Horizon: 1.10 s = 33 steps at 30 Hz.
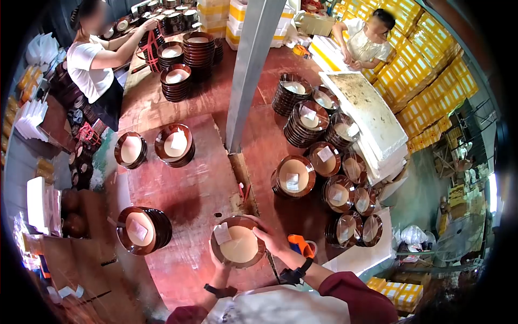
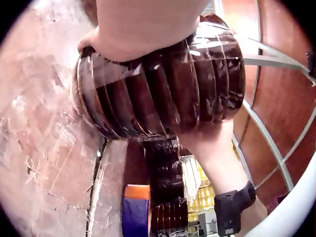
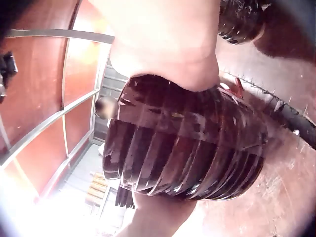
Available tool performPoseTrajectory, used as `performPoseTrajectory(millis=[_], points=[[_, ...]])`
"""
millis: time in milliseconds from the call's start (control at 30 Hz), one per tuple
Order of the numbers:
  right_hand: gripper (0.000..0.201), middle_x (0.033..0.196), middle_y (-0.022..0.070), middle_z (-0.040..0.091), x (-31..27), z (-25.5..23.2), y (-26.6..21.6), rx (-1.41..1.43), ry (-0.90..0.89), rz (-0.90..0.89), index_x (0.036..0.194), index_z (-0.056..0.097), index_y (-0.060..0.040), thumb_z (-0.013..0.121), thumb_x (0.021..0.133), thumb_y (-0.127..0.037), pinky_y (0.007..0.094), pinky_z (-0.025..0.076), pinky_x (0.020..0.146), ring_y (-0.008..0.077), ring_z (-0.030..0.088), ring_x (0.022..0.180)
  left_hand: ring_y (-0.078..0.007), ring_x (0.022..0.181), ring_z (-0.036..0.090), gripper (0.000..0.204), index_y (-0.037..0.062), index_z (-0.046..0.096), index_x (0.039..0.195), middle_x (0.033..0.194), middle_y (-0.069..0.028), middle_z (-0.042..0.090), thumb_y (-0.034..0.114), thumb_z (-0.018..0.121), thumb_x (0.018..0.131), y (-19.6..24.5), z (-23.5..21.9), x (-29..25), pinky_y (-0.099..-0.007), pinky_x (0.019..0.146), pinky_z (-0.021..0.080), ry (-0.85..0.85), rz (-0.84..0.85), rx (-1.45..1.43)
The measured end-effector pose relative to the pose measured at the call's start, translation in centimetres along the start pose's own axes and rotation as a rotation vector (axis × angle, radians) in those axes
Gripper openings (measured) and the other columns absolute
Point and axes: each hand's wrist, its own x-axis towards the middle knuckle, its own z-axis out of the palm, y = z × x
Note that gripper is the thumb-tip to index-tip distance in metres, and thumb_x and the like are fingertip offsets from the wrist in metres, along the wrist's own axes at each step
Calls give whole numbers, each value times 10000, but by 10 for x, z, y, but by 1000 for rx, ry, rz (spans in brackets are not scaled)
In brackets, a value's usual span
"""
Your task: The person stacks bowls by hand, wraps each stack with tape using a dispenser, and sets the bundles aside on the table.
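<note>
A stack of dark brown glossy bowls [image 1: 237, 248], wrapped in clear film with a white label inside the top one, stands at the table's front edge before the person. The left hand [image 1: 221, 262] grips its near left side; the right hand [image 1: 271, 238] grips its right side, fingers over the rim. In the left wrist view the ribbed side of the bowl stack [image 2: 158, 94] shows between both hands. The right wrist view shows the wrapped bowls [image 3: 187, 138] under the right hand [image 3: 168, 49]. Most fingertips are hidden behind the stack.
An orange-and-blue tape dispenser [image 1: 302, 245] lies right of the hands. Other bowl stacks stand at left [image 1: 141, 231] and right [image 1: 294, 177]. A metal post [image 1: 251, 75] rises from the table. Two people work across it, near a white foam box lid [image 1: 369, 116] and bowl piles.
</note>
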Motion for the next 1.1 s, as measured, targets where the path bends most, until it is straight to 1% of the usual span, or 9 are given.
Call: performPoseTrajectory(millis=[267, 433, 533, 600, 633, 700, 833, 967, 1100], points=[[483, 1478, 113, 544, 8, -5, -80, 19, 76, -148, 1503, 458, 3, 501, 1074, -217, 347, 356, 1165, 205, 491, 1371, -266, 1363, 494, 538, 57, 414, 1534, 1512, -98, 492, 361, 335, 1098, 34, 83, 25, -431, 1164, 397, -106, 34, -31], [447, 1423, 93, 575, 28, -31, -182, 102, 106, -280, 1459, 496, 31, 515, 1043, -130, 321, 400, 1113, 184, 537, 1302, -258, 1361, 494, 549, 35, 415, 1529, 1500, -104, 500, 360, 325, 1096, 72, 188, 65, -422, 1166, 388, -294, 103, -76], [453, 1397, 110, 595, 53, -57, -239, 130, 83, -404, 1452, 499, 42, 519, 1031, -123, 328, 408, 1107, 189, 551, 1287, -279, 1319, 536, 546, 62, 427, 1526, 1484, -103, 520, 382, 325, 1096, 60, 234, 114, -450, 1139, 436, -327, 151, -182], [439, 1368, 118, 616, 78, -82, -266, 156, 94, -433, 1432, 516, 51, 512, 1037, -139, 331, 430, 1088, 202, 584, 1249, -275, 1305, 544, 557, 76, 434, 1520, 1478, -98, 519, 413, 318, 1091, 92, 317, 117, -455, 1137, 433, -439, 369, 111], [430, 1350, 115, 627, 94, -97, -272, 207, 99, -408, 1424, 527, 45, 512, 1038, -142, 333, 448, 1069, 206, 600, 1223, -268, 1306, 541, 558, 88, 442, 1510, 1475, -86, 518, 438, 334, 1088, 96, 342, 123, -456, 1134, 426, -395, 36, -245], [414, 1318, 108, 647, 127, -128, -275, 256, 128, -357, 1412, 546, 30, 514, 1041, -149, 332, 480, 1030, 206, 626, 1176, -256, 1427, 433, 631, 25, 391, 1539, 1540, -102, 472, 449, 362, 1073, 79, 368, 154, -408, 1210, 317, -358, 210, -1], [407, 1272, 74, 675, 194, -186, -254, 133, 140, -323, 1406, 574, 9, 530, 1049, -181, 295, 480, 1012, 163, 626, 1154, -253, 1344, 511, 585, 119, 480, 1481, 1476, -48, 538, 517, 374, 1066, -7, 350, 249, -418, 1169, 369, -418, 162, -230], [417, 1320, 62, 642, 243, -216, -231, 8, 80, -256, 1426, 555, 2, 504, 1065, -202, 292, 430, 1068, 149, 576, 1215, -248, 1311, 536, 587, 100, 506, 1456, 1427, -60, 576, 510, 365, 1062, -37, 351, 263, -399, 1138, 402, -376, 215, -245], [389, 1285, 65, 654, 263, -225, -218, 9, 49, -207, 1403, 564, 1, 493, 1067, -181, 292, 454, 1033, 145, 598, 1161, -236, 1254, 570, 591, 86, 529, 1402, 1364, -74, 602, 523, 317, 1065, -60, 335, 283, -383, 1080, 446, -226, 101, -202]])
